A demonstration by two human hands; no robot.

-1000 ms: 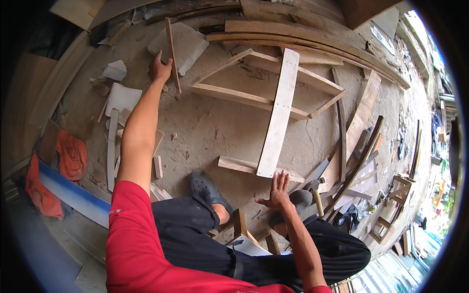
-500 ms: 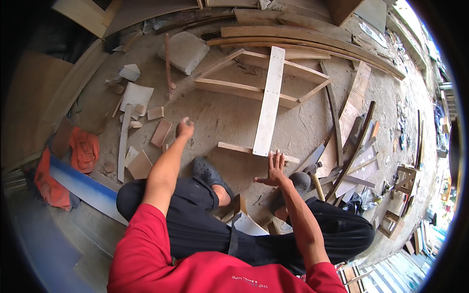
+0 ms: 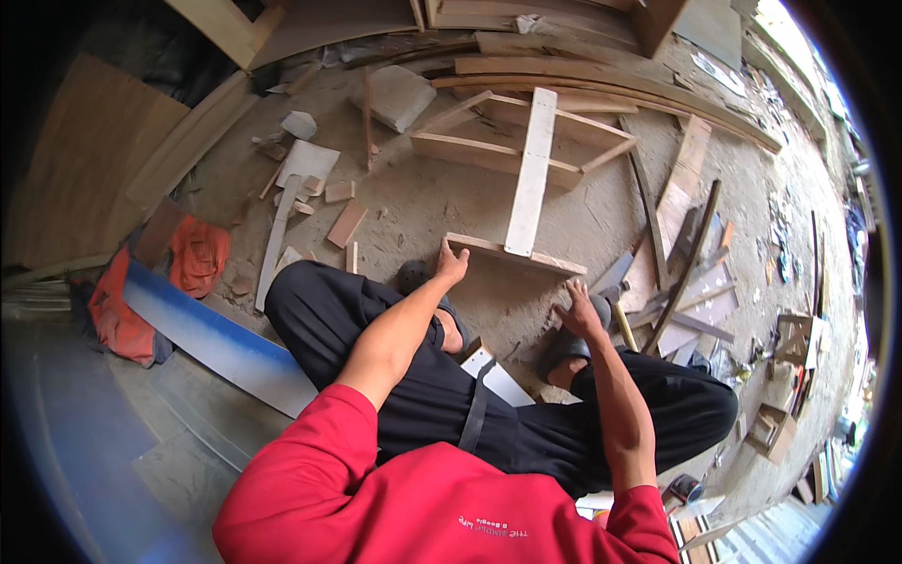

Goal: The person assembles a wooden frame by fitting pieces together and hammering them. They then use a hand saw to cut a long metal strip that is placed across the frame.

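A wooden frame made of nailed strips [image 3: 479, 155] lies on the dusty ground in front of me. A long white board [image 3: 532, 174] crosses it, and a wooden crosspiece [image 3: 493, 248] is joined to the board's near end. My left hand [image 3: 453, 265] grips the left end of that crosspiece. At its right end, my right hand [image 3: 581, 310] is open, its fingers apart and close to the wood. Whether those fingertips touch it I cannot tell. A hammer [image 3: 620, 315] rests beside my right shoe, its handle toward me.
Offcuts [image 3: 348, 224] and a pale slab [image 3: 393, 98] lie to the left. Long planks [image 3: 611, 77] run across the back. Scrap boards [image 3: 700, 291] pile up at the right. Orange cloth [image 3: 199, 256] lies by a blue-and-white panel [image 3: 216, 334].
My left hand has come right, from over the bare ground to the crosspiece's left end. The crosspiece and board's near end are lifted. My right hand has shifted to the crosspiece's right end.
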